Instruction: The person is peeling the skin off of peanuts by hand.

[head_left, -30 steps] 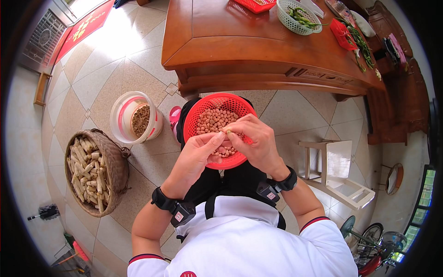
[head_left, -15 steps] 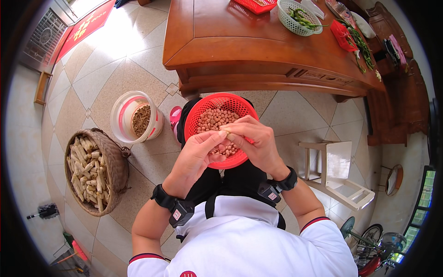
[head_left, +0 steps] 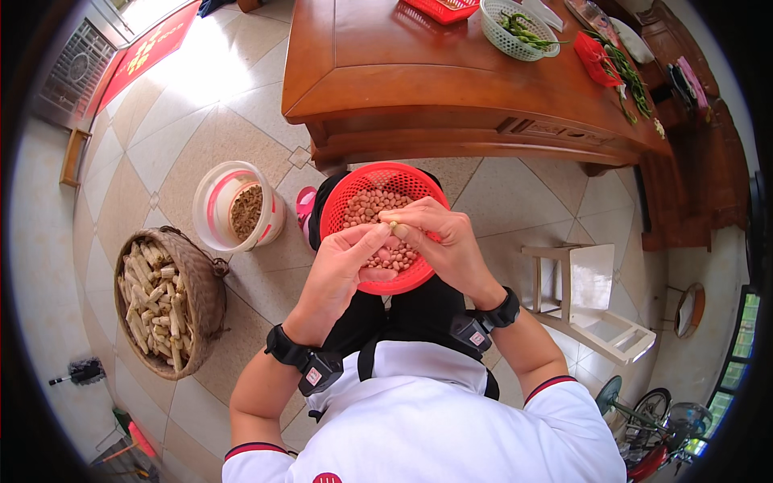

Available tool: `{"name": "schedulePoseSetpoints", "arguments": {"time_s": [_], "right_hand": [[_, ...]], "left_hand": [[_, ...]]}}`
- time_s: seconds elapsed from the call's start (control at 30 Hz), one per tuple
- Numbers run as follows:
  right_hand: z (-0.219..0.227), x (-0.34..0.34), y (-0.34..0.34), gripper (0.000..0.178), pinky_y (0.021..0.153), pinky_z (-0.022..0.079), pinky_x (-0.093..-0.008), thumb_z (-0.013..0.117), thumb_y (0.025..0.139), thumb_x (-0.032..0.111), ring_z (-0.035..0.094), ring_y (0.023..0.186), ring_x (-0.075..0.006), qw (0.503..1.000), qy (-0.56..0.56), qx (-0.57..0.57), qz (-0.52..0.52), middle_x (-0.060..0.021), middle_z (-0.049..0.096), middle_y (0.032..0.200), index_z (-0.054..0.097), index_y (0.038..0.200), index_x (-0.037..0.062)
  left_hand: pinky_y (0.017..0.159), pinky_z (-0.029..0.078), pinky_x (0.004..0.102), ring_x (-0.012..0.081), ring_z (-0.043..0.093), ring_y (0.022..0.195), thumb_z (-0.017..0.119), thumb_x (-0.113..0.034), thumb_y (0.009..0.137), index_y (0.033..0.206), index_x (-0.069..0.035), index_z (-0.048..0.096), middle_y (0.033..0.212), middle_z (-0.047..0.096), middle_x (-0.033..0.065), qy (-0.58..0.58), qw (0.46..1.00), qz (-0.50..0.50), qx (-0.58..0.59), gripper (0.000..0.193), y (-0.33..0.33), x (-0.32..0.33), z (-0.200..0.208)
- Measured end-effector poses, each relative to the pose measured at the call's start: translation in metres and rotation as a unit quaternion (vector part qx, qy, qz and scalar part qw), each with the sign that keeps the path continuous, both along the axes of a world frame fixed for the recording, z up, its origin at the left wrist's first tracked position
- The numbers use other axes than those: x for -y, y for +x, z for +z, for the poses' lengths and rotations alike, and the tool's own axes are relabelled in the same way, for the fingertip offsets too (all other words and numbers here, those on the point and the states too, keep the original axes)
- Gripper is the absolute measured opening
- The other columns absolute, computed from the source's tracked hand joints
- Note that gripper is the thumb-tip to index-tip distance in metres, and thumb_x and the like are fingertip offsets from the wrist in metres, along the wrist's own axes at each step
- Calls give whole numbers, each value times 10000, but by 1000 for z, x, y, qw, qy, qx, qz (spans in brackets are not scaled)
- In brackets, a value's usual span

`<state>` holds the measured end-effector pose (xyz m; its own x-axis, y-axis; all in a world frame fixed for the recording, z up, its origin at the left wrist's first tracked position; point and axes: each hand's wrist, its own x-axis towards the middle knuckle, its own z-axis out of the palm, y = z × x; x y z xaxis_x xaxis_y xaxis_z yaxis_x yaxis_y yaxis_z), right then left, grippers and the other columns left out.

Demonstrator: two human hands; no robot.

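A red perforated plastic basket [head_left: 345, 201] rests on my lap, holding many pinkish shelled peanuts [head_left: 374, 203]. Above its middle, my left hand [head_left: 342, 262] and my right hand [head_left: 443, 241] meet at the fingertips. Both pinch a small pale peanut [head_left: 394, 228] between thumbs and forefingers; the fingers partly cover it, so I cannot tell whether its shell is whole. More peanuts show below the hands, through the gap between them.
Left of the basket stands a white bucket [head_left: 274, 221] with brown peanut shells or pods inside. A woven basket [head_left: 211, 302] of corn cobs sits farther left. Ahead is a wooden table [head_left: 378, 80] bearing a pale basket [head_left: 515, 50] of green peppers. A white stool [head_left: 592, 278] stands right.
My fingertips have parted slightly and tilted, so the pale peanut between them shows more. The right hand has shifted a little left; the basket stays on my lap.
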<state>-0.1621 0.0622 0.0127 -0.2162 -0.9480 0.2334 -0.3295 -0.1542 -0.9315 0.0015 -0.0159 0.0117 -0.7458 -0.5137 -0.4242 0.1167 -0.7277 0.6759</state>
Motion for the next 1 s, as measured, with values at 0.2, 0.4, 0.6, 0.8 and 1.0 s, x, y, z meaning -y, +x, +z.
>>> {"name": "schedulePoseSetpoints", "arguments": {"time_s": [0.2,0.4,0.6,0.8,1.0], "right_hand": [[6,-1,3,175,755,496,-282,655,845,74,621,884,-195,998,-42,-56,-3,-83,665,1000,689,1010,27],[7,-5,0,134,620,439,-221,669,823,64,553,724,-82,999,38,37,-10,-31,605,818,689,952,36],[4,-7,4,84,545,404,-198,655,816,49,505,616,-45,991,66,113,-10,-6,584,733,654,888,6],[-4,-7,12,64,508,394,-193,615,788,5,473,583,-6,984,88,153,-23,4,570,653,554,772,-4],[2,-5,17,81,529,426,-176,593,814,0,525,610,-12,969,78,228,-46,13,585,693,536,757,2]], "left_hand": [[614,571,234,41,573,762,612,-216,919,1008,-29,659,857,609,-15,-3,1000,7,4,213,1,0,-6],[617,565,222,44,573,729,626,-225,911,984,-25,666,834,618,-6,-36,999,1,15,216,-1,0,-3],[637,564,228,52,588,724,616,-223,917,962,-18,655,829,628,9,-93,995,-25,39,214,-3,-2,-3],[690,569,244,73,606,739,587,-214,934,930,-18,627,826,624,16,-106,993,-42,21,201,-5,-4,-11],[700,572,249,80,614,745,570,-221,944,938,-21,615,833,627,19,-97,995,-31,13,205,-4,-3,-8]]}}
